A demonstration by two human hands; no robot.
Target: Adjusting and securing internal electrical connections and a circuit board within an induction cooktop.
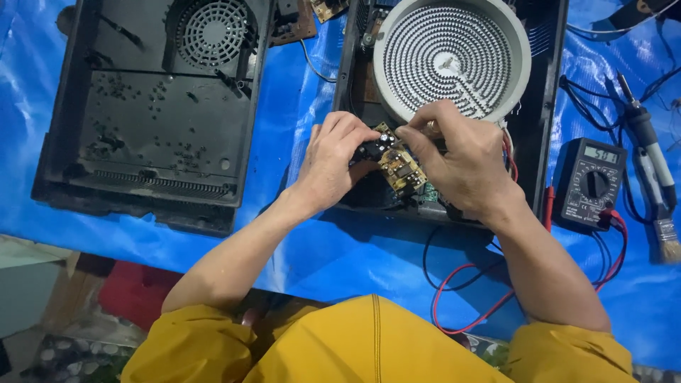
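Both my hands hold a small yellowish circuit board (399, 165) with black parts, over the front of an opened black cooker casing (543, 106). My left hand (333, 159) grips the board's left end, fingers curled on its black components. My right hand (461, 152) pinches the board's upper right edge, a ring on one finger. A round white heating coil (452, 53) sits in the casing just beyond my fingers. Red wires (510, 157) run beside my right hand.
An empty black casing shell (152, 106) with a fan grille lies at the left on a blue tarp (298, 248). A multimeter (589, 183) with red and black leads (468, 284), a soldering iron (645, 135) and a brush (667, 237) lie at the right.
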